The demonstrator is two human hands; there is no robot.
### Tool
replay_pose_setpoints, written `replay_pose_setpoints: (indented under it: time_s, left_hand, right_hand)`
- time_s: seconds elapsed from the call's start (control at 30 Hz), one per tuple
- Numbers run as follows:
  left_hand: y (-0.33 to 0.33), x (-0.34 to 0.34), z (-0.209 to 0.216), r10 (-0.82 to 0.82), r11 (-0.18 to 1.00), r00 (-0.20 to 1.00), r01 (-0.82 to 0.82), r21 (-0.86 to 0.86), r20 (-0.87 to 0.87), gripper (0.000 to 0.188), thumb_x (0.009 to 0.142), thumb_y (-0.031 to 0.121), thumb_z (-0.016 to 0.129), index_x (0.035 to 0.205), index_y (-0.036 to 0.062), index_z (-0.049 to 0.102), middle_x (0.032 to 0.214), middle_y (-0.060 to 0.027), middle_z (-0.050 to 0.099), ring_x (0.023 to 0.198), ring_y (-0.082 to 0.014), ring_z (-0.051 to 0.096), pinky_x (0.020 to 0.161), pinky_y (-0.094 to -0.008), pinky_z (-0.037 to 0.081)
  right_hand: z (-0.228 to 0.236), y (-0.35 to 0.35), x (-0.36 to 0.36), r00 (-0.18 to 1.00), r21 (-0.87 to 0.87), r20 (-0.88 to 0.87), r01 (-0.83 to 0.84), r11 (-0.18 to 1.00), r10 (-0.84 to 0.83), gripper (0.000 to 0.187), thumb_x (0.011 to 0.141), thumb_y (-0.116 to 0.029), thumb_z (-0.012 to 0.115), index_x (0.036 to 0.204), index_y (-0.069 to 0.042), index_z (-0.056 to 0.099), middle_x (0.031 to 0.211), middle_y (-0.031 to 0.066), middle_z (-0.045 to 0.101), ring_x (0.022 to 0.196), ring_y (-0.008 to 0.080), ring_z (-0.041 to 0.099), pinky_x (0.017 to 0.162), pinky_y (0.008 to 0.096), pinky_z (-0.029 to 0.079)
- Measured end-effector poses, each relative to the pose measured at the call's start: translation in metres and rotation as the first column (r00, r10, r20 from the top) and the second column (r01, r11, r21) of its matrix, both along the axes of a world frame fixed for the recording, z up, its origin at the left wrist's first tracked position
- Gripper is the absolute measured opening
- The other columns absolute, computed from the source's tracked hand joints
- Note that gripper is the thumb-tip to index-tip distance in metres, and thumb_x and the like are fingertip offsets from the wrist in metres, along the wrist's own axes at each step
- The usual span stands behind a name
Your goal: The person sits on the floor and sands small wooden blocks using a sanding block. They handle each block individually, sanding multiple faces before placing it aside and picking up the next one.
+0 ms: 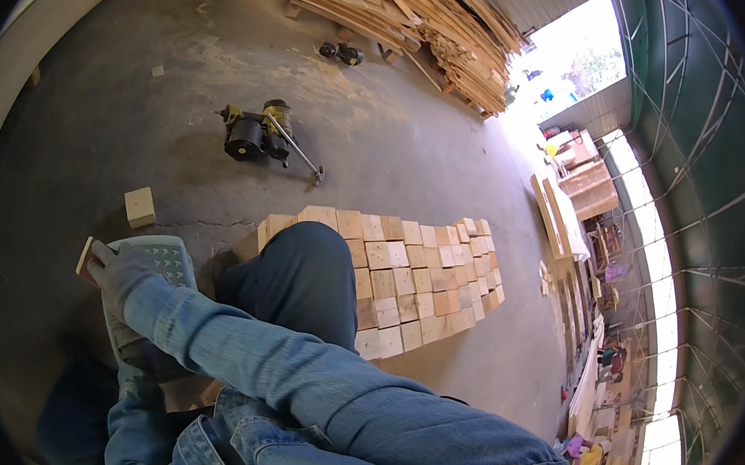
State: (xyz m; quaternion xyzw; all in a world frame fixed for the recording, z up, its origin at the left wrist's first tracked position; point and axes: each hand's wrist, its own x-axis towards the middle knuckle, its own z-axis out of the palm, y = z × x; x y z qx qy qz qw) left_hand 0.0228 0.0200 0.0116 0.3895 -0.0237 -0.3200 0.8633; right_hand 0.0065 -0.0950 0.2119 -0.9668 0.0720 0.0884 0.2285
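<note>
My right hand [118, 279], in a greyish glove, reaches across to the left with its fingers wrapped round a small wood block [84, 255]. Only the pale edge of that block shows past the fingers. Beneath the hand is a pale green plastic stool [167, 250] with a pattern of holes in its top. My left hand [137, 352] is in shadow by the stool's near edge, below my right forearm; its fingers are hidden. A single wood block [139, 208] lies on the floor just beyond the stool.
Right of my bent knee [312, 267], several wood blocks [413, 280] stand packed in rows on the concrete floor. Farther ahead sits a black and yellow machine [257, 134] with a metal bar leaning on it. Stacked boards [468, 46] lie at the back.
</note>
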Motion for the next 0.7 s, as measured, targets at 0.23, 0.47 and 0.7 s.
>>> replay_pose_setpoints:
  time_s: [0.23,0.47,0.7]
  left_hand:
    - [0.010,-0.002,0.006,-0.005,0.997,0.995,-0.002,-0.071,-0.097,0.051,0.112,0.028,0.050,0.158,0.0054,0.045,0.153,-0.0137,0.054,0.144,-0.0294,0.050,0.122,-0.0411,0.040]
    - [0.011,-0.018,0.005,-0.052,0.990,0.979,0.025,-0.139,-0.199,0.052,0.112,0.030,0.049,0.158,0.0064,0.044,0.154,-0.0141,0.053,0.143,-0.0300,0.050,0.122,-0.0425,0.040]
    - [0.006,-0.011,0.017,-0.048,0.990,0.974,0.016,-0.143,-0.223,0.053,0.113,0.033,0.048,0.159,0.0075,0.043,0.155,-0.0145,0.052,0.143,-0.0306,0.050,0.122,-0.0439,0.041]
  right_hand:
    - [-0.037,0.009,-0.039,0.968,-0.068,0.250,-0.007,0.998,0.024,0.056,0.087,-0.027,0.070,0.141,-0.014,0.061,0.153,0.0143,0.047,0.126,0.0416,0.055,0.101,0.0528,0.050]
    - [-0.075,-0.003,-0.124,0.911,-0.168,0.398,-0.040,0.985,0.105,0.056,0.086,-0.035,0.074,0.139,-0.020,0.064,0.159,0.0091,0.042,0.124,0.0440,0.052,0.104,0.0584,0.045]
    - [-0.026,0.002,-0.022,0.984,-0.087,0.178,-0.019,0.996,0.034,0.052,0.087,-0.029,0.073,0.136,-0.013,0.064,0.153,0.0110,0.047,0.124,0.0381,0.057,0.101,0.0502,0.052]
